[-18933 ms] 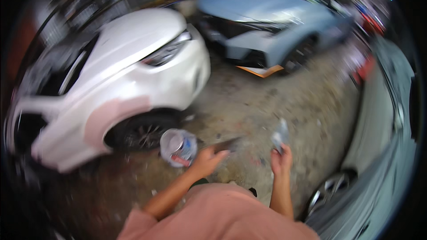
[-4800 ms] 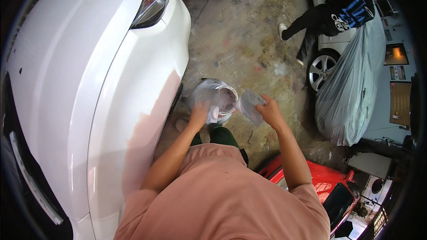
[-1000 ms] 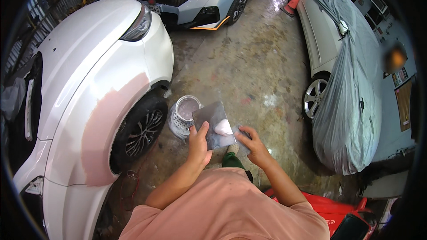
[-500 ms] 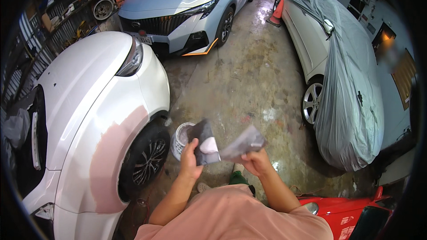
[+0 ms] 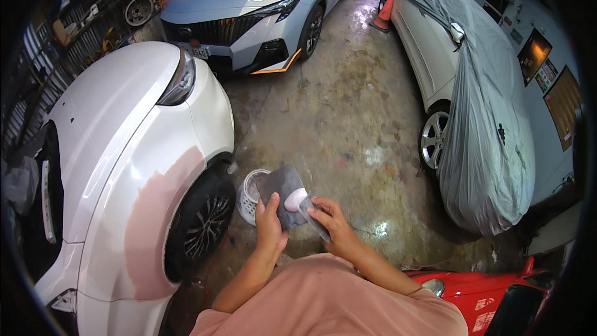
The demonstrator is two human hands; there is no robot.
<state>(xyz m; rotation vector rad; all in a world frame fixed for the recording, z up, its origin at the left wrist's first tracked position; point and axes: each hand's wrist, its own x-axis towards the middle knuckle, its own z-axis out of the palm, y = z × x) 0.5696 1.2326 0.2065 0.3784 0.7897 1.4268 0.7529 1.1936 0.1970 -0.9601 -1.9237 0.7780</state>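
Observation:
My left hand (image 5: 269,225) is closed on the edge of a dark grey flat mixing board (image 5: 280,182), thumb on top. A pale pink dollop of putty (image 5: 295,200) lies on it. In my right hand (image 5: 336,229) is a grey flat spreader (image 5: 318,226), tilted against the right side of the board and meeting the putty's edge. To my left stands a white car (image 5: 134,134); around its front wheel arch runs a dull pink patch (image 5: 146,230) on the fender. Below that arch sits a black tyre (image 5: 202,227).
A white perforated basket (image 5: 246,210) rests on the floor just behind the board. Ahead is a blue-grey car (image 5: 230,0). On the right are a car under a grey cover (image 5: 485,130), an orange cone (image 5: 384,14) and a red vehicle (image 5: 472,295).
My right hand has moved left and turned the spreader, bringing it from beside the board onto the putty's edge. My left hand still holds the board, little moved.

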